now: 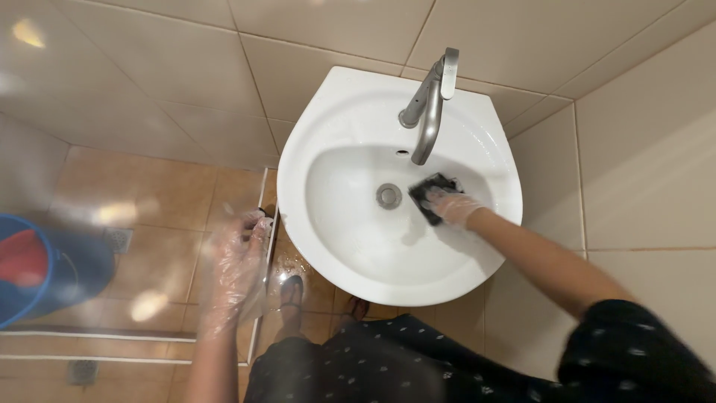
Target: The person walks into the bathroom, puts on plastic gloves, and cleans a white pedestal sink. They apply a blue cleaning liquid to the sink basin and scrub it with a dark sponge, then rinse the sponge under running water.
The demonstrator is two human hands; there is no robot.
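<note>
The right hand (455, 207), in a thin clear glove, presses its fingers down on a dark scrubbing pad (432, 195) inside the white sink (350, 246), just right of the drain (388, 195) and below the grey tap (429, 112). The scrubbing of the bowl looks to be mid-way, and wiping further calls for steady pressure along the curved wall. The gloved left hand (237, 272) hangs spread and empty left of the sink, above the brown floor tiles (149, 194), with a blue bucket (45, 269) at far left.

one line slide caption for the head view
Gloved right hand presses a dark sponge inside a white sink; left hand hangs free.
</note>
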